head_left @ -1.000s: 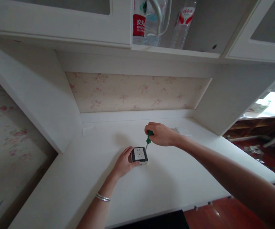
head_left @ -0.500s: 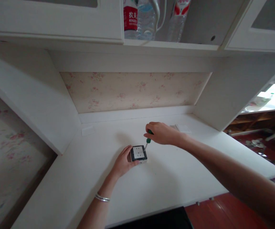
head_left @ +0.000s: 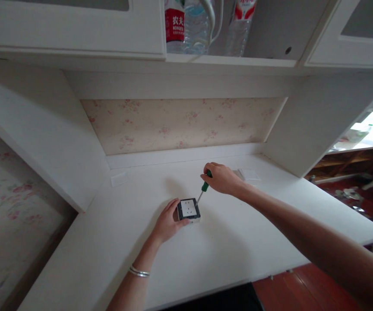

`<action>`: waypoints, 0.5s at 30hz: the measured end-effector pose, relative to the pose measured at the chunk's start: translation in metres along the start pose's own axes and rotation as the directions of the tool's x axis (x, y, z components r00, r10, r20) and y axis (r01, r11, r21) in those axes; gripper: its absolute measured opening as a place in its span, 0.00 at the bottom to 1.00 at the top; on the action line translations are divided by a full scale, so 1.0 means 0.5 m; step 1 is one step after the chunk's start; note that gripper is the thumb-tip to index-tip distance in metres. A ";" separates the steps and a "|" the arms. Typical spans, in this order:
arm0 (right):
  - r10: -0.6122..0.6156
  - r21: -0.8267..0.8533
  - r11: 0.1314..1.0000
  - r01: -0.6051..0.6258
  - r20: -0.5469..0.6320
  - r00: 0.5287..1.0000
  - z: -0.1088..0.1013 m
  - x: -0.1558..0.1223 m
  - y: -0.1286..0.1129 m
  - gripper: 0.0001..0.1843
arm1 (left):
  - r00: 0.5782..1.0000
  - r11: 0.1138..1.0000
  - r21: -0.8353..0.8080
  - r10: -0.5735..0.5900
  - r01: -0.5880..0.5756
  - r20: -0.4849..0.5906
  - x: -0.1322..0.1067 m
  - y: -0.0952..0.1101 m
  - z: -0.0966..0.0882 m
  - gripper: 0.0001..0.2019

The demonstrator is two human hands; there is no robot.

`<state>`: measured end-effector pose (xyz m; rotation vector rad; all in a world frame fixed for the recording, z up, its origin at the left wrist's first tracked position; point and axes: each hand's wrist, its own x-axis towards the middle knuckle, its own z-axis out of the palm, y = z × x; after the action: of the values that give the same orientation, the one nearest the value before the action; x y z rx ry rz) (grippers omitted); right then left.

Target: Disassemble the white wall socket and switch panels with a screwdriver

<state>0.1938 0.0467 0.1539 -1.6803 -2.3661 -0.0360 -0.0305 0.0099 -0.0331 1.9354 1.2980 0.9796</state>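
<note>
A wall socket [head_left: 188, 208] with a white face and a dark frame sits on a white box base on the desk. My left hand [head_left: 168, 221] grips its left side, thumb along the near edge and fingers at the far left corner. In my right hand [head_left: 220, 177] is a screwdriver [head_left: 205, 186] with a green handle, tilted to the right. Its metal shaft comes down to the right edge of the socket's frame. Whether the tip sits in a screw or slot is too small to tell.
Behind the socket, a flat white plate [head_left: 249, 174] lies on the white desk [head_left: 160, 276]. Another thin pale piece [head_left: 119, 179] lies at the back left. Overhead, an open cabinet shelf holds plastic bottles [head_left: 239, 30]. Side panels bound the desk left and right.
My right hand and the screwdriver's handle have moved slightly up and right, so the tool leans more. The left hand keeps its grip on the socket.
</note>
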 end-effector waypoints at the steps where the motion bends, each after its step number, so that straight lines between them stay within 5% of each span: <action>1: 0.004 0.007 1.000 -0.004 -0.011 1.000 0.001 0.000 0.001 0.10 | 1.000 1.000 0.002 0.000 0.000 0.002 0.000 0.001 -0.001 0.36; 10: -0.051 0.300 0.952 0.058 -0.029 0.998 -0.004 -0.009 -0.012 0.19 | 1.000 1.000 0.021 0.000 0.000 0.002 0.002 0.005 -0.001 0.37; 15: 0.095 0.567 0.824 0.011 -0.157 0.983 0.050 -0.019 -0.031 0.14 | 1.000 0.999 0.033 0.015 -0.014 -0.001 0.002 0.005 -0.001 0.36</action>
<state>0.1778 0.0367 0.1297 -1.3631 -1.9360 0.4627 -0.0293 0.0101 -0.0307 1.9723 1.3102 0.9716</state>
